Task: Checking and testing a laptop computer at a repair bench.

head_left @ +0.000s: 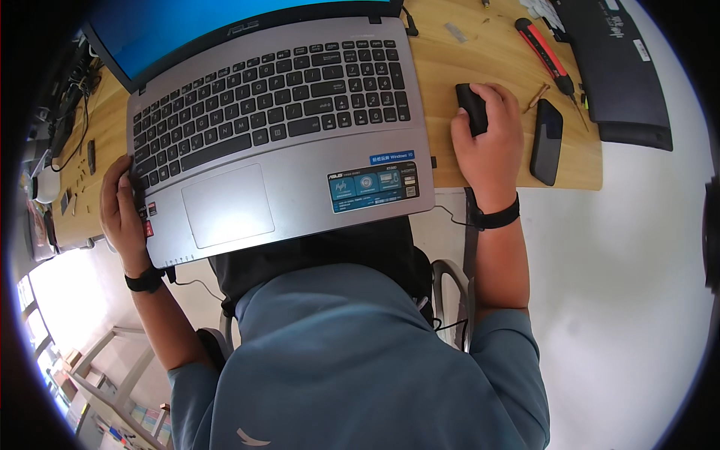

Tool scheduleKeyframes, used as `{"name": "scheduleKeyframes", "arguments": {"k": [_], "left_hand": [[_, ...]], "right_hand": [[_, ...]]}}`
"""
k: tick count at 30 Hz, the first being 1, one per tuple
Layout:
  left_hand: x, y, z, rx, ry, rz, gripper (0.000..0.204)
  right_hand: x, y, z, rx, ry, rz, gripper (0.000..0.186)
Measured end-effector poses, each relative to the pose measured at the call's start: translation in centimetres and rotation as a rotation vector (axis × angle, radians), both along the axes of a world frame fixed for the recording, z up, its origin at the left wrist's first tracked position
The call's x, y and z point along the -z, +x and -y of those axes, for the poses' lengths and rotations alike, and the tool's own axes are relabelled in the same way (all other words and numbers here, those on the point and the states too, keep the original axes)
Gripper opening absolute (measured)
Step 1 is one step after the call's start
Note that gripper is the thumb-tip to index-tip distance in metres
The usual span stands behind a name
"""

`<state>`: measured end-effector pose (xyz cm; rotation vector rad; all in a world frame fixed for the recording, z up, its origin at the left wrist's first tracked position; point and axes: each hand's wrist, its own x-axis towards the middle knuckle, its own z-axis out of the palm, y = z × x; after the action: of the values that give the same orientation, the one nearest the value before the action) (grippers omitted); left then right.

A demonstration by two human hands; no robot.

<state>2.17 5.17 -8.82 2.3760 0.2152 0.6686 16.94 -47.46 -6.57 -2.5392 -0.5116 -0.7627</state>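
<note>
A grey laptop with black keys lies open in front of me, its front edge reaching past the table edge. Blue shows on the visible part of its screen. My left hand grips the laptop's left edge beside the palm rest, fingers curled along the side; what lies under the edge is hidden. To the right of the laptop, my right hand is wrapped over a black computer mouse on the table. Near that hand lies a black phone-like slab with rounded corners.
On the wooden table are a red-and-black screwdriver-like tool, a small copper-coloured piece and a large dark panel. Cables and small parts lie at the left. A chair armrest stands beside me.
</note>
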Motion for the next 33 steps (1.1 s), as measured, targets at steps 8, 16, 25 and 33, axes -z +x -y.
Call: {"name": "scheduleKeyframes", "arguments": {"k": [8,16,25,33], "left_hand": [[0.1,0.0,-0.1,0.013,-0.006,-0.001,0.033],[0.0,-0.2,-0.2,0.025,-0.049,0.014,0.033],[-0.6,0.0,0.7,0.020,0.045,0.026,0.032],[-0.1,0.4,0.3,-0.004,-0.025,0.032,0.033]], "right_hand": [[-0.1,0.0,0.0,0.004,-0.003,-0.004,0.034],[-0.1,-0.2,-0.1,0.015,-0.015,-0.026,0.034],[0.1,0.1,0.4,0.006,-0.069,0.000,0.033],[0.2,0.1,0.2,0.018,-0.043,0.008,0.032]]}}
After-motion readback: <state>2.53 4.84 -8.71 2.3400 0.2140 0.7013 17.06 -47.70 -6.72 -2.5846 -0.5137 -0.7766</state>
